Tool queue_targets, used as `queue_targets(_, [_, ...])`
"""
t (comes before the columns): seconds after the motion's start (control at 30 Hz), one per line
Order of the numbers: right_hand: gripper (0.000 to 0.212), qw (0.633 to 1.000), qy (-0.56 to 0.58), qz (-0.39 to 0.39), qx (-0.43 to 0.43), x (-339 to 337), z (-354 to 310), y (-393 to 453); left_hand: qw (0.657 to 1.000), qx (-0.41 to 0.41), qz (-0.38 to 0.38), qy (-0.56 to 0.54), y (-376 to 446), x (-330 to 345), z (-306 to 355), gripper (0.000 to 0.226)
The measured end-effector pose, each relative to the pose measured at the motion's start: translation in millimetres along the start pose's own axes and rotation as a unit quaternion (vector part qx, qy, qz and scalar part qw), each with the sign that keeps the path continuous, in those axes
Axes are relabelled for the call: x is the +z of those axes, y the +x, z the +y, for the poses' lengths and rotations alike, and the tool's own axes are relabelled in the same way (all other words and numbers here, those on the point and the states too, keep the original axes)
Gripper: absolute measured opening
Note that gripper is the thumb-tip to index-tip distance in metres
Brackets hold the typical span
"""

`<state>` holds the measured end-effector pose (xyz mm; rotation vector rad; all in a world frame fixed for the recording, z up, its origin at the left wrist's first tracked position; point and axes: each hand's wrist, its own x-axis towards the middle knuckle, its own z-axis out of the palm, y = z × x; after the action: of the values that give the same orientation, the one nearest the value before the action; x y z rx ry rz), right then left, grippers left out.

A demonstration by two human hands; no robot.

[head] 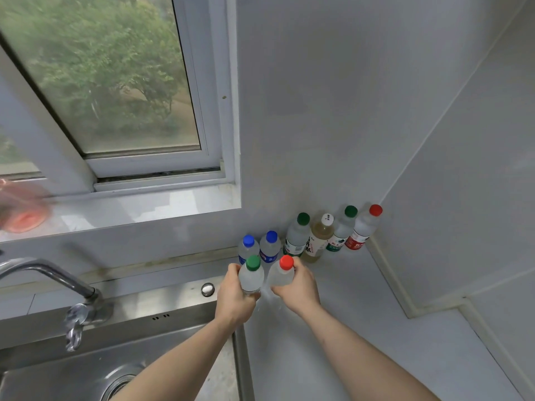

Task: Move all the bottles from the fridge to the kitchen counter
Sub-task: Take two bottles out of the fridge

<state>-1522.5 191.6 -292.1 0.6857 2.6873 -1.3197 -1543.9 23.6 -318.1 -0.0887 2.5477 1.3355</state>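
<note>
My left hand grips a clear green-capped bottle upright over the white kitchen counter. Right beside it, my right hand grips a clear red-capped bottle. Several bottles stand in a row against the back wall: two blue-capped ones, a green-capped one, a yellowish white-capped one, another green-capped one and a red-capped one in the corner. The fridge is out of view.
A steel sink with a curved tap lies left of the counter. Above it is a window sill with a blurred pink object at the far left. Walls close the counter at back and right.
</note>
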Motion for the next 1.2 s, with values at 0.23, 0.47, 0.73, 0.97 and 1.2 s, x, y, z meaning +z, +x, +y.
queue_targets(0.23, [0.054, 0.999, -0.036, -0.003, 0.006, 15.2, 2.9, 14.7, 1.0, 0.017, 0.017, -0.007, 10.7, 6.5, 0.3, 0.058])
queue_targets(0.47, [0.063, 0.997, -0.07, -0.006, 0.014, 28.0, 4.5, 16.6, 0.999, 0.039, 0.02, 0.013, 23.1, 6.0, -1.9, 0.06])
queue_targets(0.73, [0.074, 0.995, -0.101, -0.013, 0.015, 24.9, -2.0, 25.7, 0.998, 0.043, 0.036, 0.016, 29.9, 10.0, -2.9, 0.062])
queue_targets(0.97, [0.073, 0.995, -0.099, -0.003, 0.01, 27.3, -4.1, 23.9, 0.998, 0.041, 0.034, 0.017, 32.1, 9.3, -1.7, 0.062])
queue_targets(1.2, [0.082, 0.996, -0.085, 0.0, 0.013, 25.2, -4.3, 14.7, 0.999, 0.031, 0.028, 0.022, 27.4, 5.6, -0.2, 0.068])
